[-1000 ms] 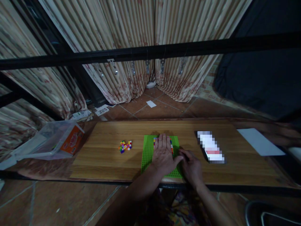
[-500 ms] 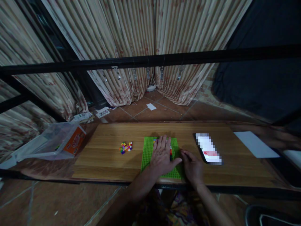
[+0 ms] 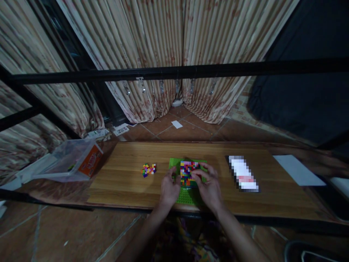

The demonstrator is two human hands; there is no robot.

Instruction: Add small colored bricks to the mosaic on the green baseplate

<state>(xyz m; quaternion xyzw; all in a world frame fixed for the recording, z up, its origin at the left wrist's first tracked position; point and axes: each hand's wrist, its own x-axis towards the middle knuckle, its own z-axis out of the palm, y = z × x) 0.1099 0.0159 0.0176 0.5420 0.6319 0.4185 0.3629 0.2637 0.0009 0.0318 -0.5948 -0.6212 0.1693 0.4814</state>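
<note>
A green studded baseplate [image 3: 188,199] lies on the wooden table, bearing a block of many-coloured building bricks [image 3: 187,173] packed edge to edge. My left hand [image 3: 169,187] rests over the plate's left part, fingers curled but apart, its thumb close to the block's left edge. From the right, my right hand [image 3: 209,186] reaches over the block with thumb and forefinger close together on its top. Whatever may be between those fingertips is too small to make out. The block's right side is partly covered by this hand.
Loose coloured bricks [image 3: 148,170] lie in a small pile left of the plate. A phone [image 3: 244,174] and a white sheet [image 3: 298,170] are to the right. At the far left stands a clear plastic box [image 3: 60,171] with an orange label. A black bar [image 3: 174,72] crosses beyond the table.
My left hand has lifted off the block and moved to its left side, uncovering the bricks. My right hand has moved from beside the plate onto the block. The view has shifted slightly.
</note>
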